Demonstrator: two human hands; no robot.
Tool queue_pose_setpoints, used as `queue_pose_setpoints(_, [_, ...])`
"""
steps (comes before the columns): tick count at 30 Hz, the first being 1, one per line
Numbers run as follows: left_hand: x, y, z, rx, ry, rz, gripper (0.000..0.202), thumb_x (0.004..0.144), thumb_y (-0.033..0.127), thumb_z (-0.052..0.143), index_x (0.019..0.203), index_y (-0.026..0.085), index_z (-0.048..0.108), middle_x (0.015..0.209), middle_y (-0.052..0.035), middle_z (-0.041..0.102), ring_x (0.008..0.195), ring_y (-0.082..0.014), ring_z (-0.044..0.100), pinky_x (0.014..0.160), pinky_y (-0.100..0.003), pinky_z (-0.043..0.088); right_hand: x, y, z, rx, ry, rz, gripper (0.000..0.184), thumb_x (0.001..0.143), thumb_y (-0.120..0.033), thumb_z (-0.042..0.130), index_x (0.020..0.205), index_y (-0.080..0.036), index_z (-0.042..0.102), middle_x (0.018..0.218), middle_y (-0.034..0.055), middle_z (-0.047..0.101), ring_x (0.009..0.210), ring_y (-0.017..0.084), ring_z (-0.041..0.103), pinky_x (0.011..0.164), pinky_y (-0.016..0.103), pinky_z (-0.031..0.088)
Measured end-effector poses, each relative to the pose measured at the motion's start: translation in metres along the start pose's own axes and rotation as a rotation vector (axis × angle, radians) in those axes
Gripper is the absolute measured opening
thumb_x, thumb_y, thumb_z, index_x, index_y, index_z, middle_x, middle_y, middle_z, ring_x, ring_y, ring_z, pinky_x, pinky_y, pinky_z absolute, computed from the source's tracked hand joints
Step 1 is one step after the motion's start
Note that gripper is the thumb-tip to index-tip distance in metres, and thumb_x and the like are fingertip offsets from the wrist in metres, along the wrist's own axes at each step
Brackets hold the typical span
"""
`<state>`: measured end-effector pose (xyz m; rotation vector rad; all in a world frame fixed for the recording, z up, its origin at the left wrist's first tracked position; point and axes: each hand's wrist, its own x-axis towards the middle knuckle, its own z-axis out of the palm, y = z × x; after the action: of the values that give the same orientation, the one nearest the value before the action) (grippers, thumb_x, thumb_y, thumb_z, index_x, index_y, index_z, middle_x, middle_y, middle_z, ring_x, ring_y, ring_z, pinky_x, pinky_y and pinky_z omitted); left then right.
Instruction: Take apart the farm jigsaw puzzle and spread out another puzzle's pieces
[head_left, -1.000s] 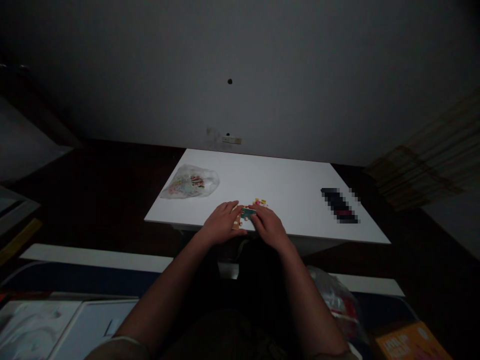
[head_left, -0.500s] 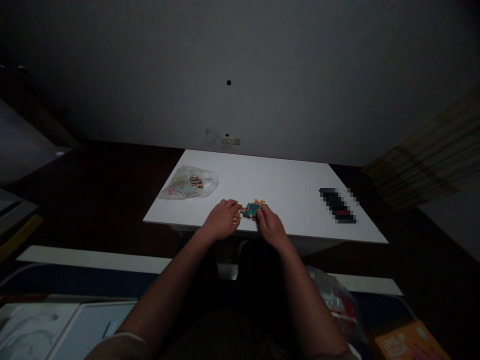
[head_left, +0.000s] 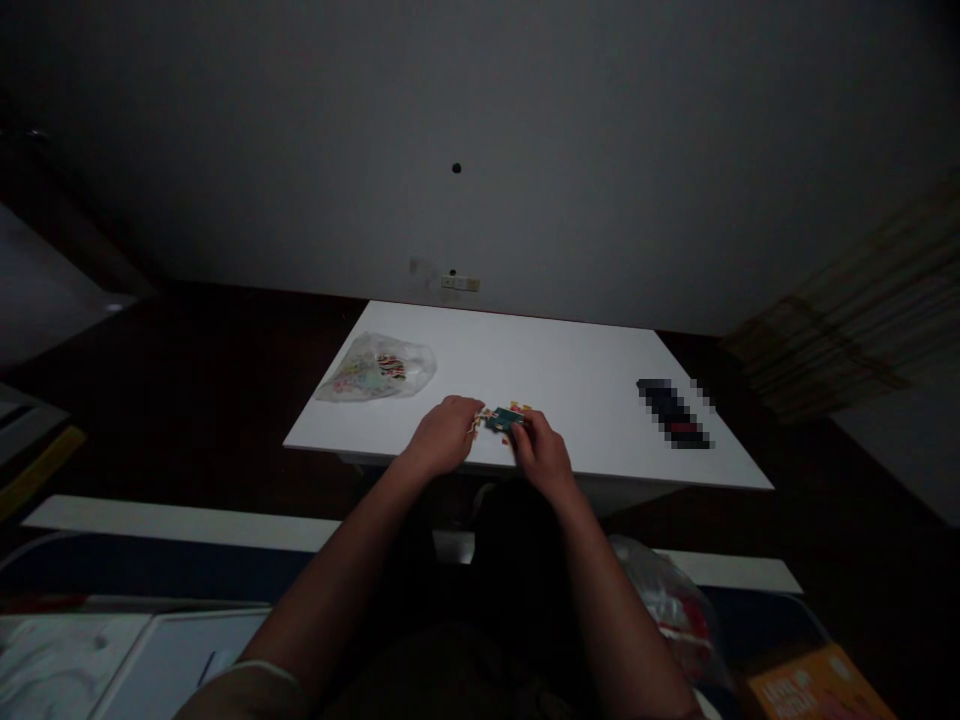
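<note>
Close to the front edge of the white table (head_left: 540, 360), my right hand (head_left: 546, 455) pinches a teal jigsaw piece (head_left: 504, 419) between thumb and fingers. My left hand (head_left: 444, 437) is curled at the left, its fingers closed around small, pale-edged jigsaw pieces (head_left: 475, 424) that they partly hide. These pieces lie right beside the teal one; whether they are joined cannot be made out. Several yellow and red bits (head_left: 517, 406) show just behind the teal piece, partly covered by my right fingers.
A clear plastic bag (head_left: 375, 367) with striped, colourful contents lies at the table's left. A dark, pixelated object (head_left: 673, 413) is at the right. Beside me are an open white box (head_left: 180, 645), another plastic bag (head_left: 667, 610) and an orange box (head_left: 817, 685).
The teal piece has tilted slightly in my right hand, and the fingers have shifted over its right side. My left hand stays nearly where it was, with less of the small pieces showing.
</note>
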<state>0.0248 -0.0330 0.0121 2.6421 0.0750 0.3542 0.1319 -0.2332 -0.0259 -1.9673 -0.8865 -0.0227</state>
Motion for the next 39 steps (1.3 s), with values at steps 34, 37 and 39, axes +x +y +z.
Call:
queue_pose_setpoints(34, [0.017,-0.002,0.023,-0.262,0.06,0.013,0.015,0.103,0.032,0.058,0.106,0.023,0.069,0.106,-0.0051,0.073,0.097,-0.0211,0.067,0.086,-0.034,0.05,-0.002,-0.004,0.0,0.206,0.054,0.068,0.018,0.103,-0.044,0.055,0.103,-0.026,0.057,0.088,0.0036,0.075,0.079,0.023,0.073,0.074,0.038,0.059])
queue_pose_setpoints(37, [0.016,-0.002,0.024,-0.248,0.097,-0.05,0.012,0.101,0.033,0.061,0.105,0.023,0.067,0.103,-0.0038,0.072,0.092,-0.0205,0.065,0.083,-0.033,0.049,-0.001,-0.008,0.009,0.248,0.117,0.098,0.019,0.103,-0.045,0.054,0.104,-0.026,0.053,0.09,0.0031,0.072,0.072,0.02,0.07,0.067,0.036,0.059])
queue_pose_setpoints(39, [0.016,-0.003,0.025,-0.26,0.107,-0.066,0.011,0.101,0.034,0.062,0.104,0.023,0.065,0.102,-0.0032,0.071,0.091,-0.0203,0.065,0.083,-0.033,0.049,0.001,-0.01,0.015,0.269,0.18,0.149,0.02,0.103,-0.047,0.054,0.104,-0.027,0.051,0.09,0.0031,0.07,0.069,0.02,0.069,0.061,0.035,0.059])
